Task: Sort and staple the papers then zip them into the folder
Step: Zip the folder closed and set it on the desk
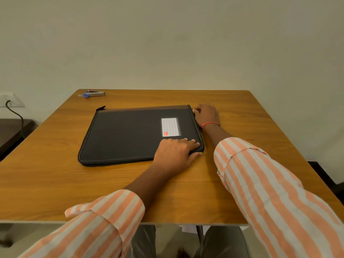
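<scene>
The black fabric zip folder point(130, 135) is lying flat on the wooden surface point(55, 183), long axis left-right. The right grip point(205, 115) is curling at its far-right corner, seemingly pinching the hidden zip pull. The left grip point(176, 151) is pressing straight-fingered on the near-right corner.

A black folder point(126, 136) is laid flat on the wooden table point(55, 183). A stapler point(94, 94) is set near its far left corner.

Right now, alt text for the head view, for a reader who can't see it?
A closed black zip folder lies flat on a wooden table, the left hand pressing flat on its near right corner while the right hand pinches its edge at the far right corner. A stapler sits at the table's far left corner.
</scene>
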